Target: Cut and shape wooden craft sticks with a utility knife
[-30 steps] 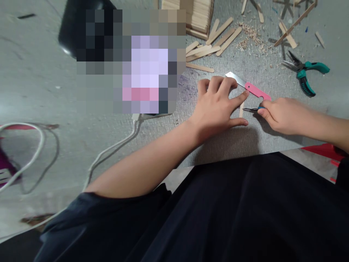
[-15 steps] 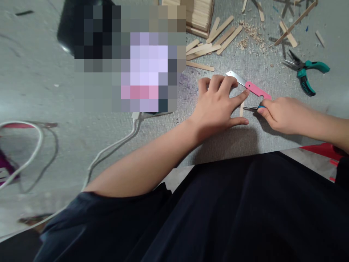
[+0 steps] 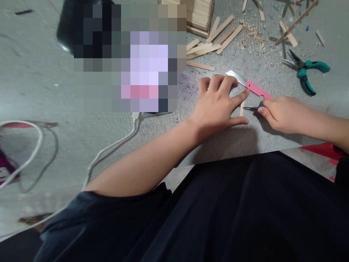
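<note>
On the grey table a narrow wooden craft stick (image 3: 241, 108) lies held down by my left hand (image 3: 218, 100), its forefinger at the far end and its thumb at the near end. The other fingers of that hand are bent, tips on the table. My right hand (image 3: 280, 112) is closed round a slim pointed tool (image 3: 252, 108) with a dark tip and a blue part; the grip hides the rest. Its point meets the stick between my left forefinger and thumb. Just beyond both hands lies a knife with a pink handle (image 3: 257, 89), its blade reaching behind my left fingers.
Green-handled pliers (image 3: 302, 67) lie open at the right. Loose craft sticks (image 3: 229, 40), a stacked bundle (image 3: 200, 16) and wood shavings (image 3: 252, 34) are at the back. Joined sticks (image 3: 293, 27) stand back right. A white cable (image 3: 111, 143) runs along the left from a blurred-out area.
</note>
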Tool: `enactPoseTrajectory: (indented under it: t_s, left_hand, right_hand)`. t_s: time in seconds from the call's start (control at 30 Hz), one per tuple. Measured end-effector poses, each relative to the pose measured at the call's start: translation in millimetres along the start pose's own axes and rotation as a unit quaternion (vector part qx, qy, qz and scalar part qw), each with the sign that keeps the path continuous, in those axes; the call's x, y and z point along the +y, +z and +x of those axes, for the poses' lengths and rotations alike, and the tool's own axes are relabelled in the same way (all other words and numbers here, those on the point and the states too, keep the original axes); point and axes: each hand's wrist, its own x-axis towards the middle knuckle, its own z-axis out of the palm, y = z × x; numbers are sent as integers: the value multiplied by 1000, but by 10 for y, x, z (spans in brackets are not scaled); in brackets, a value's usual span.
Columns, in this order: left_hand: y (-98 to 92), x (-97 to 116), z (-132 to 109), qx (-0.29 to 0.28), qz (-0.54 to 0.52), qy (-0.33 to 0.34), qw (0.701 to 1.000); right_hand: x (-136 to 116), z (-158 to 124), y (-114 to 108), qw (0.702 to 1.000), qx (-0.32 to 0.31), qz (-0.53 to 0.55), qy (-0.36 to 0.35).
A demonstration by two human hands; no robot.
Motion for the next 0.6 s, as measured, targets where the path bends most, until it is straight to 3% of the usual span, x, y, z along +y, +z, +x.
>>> enactPoseTrajectory:
  t_s: [0.6]
  left_hand:
    - [-20,12,-2,-9,12,-1,1000]
  right_hand:
    - [-43,-15,27,1000,-5,-25,13]
